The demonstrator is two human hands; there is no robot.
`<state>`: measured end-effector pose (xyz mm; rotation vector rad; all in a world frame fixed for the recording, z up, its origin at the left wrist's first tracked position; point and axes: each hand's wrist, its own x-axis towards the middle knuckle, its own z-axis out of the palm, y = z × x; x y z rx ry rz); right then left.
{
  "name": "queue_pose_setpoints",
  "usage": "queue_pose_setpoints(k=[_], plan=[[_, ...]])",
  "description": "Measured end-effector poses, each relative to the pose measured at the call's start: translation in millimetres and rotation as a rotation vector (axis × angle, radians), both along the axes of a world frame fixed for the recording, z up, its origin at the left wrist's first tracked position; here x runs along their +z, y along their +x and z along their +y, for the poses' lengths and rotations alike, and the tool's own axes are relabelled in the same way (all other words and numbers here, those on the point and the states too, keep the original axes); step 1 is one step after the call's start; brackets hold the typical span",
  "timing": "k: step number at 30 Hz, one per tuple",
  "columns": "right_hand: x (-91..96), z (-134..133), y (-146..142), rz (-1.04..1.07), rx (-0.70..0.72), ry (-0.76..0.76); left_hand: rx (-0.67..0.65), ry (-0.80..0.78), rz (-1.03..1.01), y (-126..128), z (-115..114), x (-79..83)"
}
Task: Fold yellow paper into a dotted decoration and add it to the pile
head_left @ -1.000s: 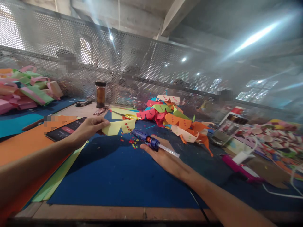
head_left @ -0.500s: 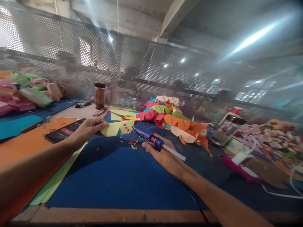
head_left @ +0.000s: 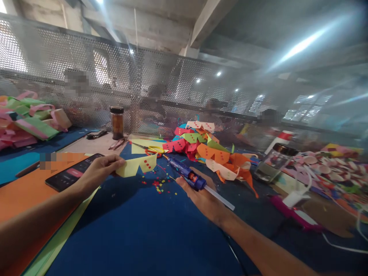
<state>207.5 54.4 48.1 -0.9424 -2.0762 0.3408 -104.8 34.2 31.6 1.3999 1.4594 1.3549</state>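
My left hand [head_left: 110, 166] pinches the left end of a pale yellow paper cutout [head_left: 133, 166], notched along its lower edge, with small red squares on its right part. In my right hand [head_left: 198, 195] is a blue glue gun [head_left: 185, 172], fingers wrapped round it, a clear glue stick [head_left: 220, 197] poking from its back. Its nozzle points up and left, a little apart from the cutout. Below the cutout, tiny coloured paper squares [head_left: 157, 184] lie scattered on the blue sheet [head_left: 138, 226]. Yellow-handled scissors [head_left: 155, 149] rest behind it.
Decorated paper cutouts [head_left: 212, 153] are heaped at the back. A phone [head_left: 73, 172] lies on orange paper [head_left: 17, 195] at left, near a dark-lidded jar [head_left: 117, 122]. At right stand a glass bottle [head_left: 271, 165], a pink power strip [head_left: 299, 214] with white cables, and piled paper pieces [head_left: 324, 161].
The glue gun has drawn back to the right, so its nozzle is now apart from the cutout. The left hand and cutout sit slightly lower and further left as the view shifts.
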Motion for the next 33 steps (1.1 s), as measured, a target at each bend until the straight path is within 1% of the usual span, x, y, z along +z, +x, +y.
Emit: queue_pose_setpoints(k=[3, 5, 7, 9, 14, 18, 23, 26, 29, 33], plan=[[-4.8, 0.8, 0.0, 0.0, 0.031, 0.049, 0.013, -0.012, 0.038, 0.9, -0.8, -0.1], [-6.8, 0.3, 0.1, 0.003, 0.05, 0.049, 0.012, -0.028, 0.062, 0.6, -1.4, -0.1], [-7.8, 0.3, 1.0, 0.008, 0.058, 0.026, 0.018, -0.04, 0.078, 1.2, -2.8, 0.4], [-7.8, 1.3, 2.5, 0.019, 0.058, -0.009, 0.05, -0.063, 0.08, 3.7, -5.3, 1.5], [-5.7, 6.4, 3.8, 0.064, 0.026, -0.109, 0.099, -0.145, 0.047, 13.9, -12.7, 4.1], [-8.3, 6.8, 3.1, 0.058, 0.039, -0.13, 0.118, -0.195, 0.024, 16.2, -14.5, 5.6], [-12.9, 3.8, 5.8, 0.032, 0.044, -0.133, 0.139, -0.176, 0.097, 11.3, -12.5, 5.8], [-12.4, 4.1, 6.8, 0.039, 0.067, -0.164, 0.161, -0.199, 0.101, 11.6, -12.8, 5.6], [-14.4, 3.9, 4.5, 0.054, 0.054, -0.207, 0.137, -0.215, 0.072, 12.4, -13.3, 3.8], [-19.4, -0.2, -1.9, 0.107, 0.013, -0.175, 0.116, -0.157, 0.106, 9.7, -12.5, 0.2]])
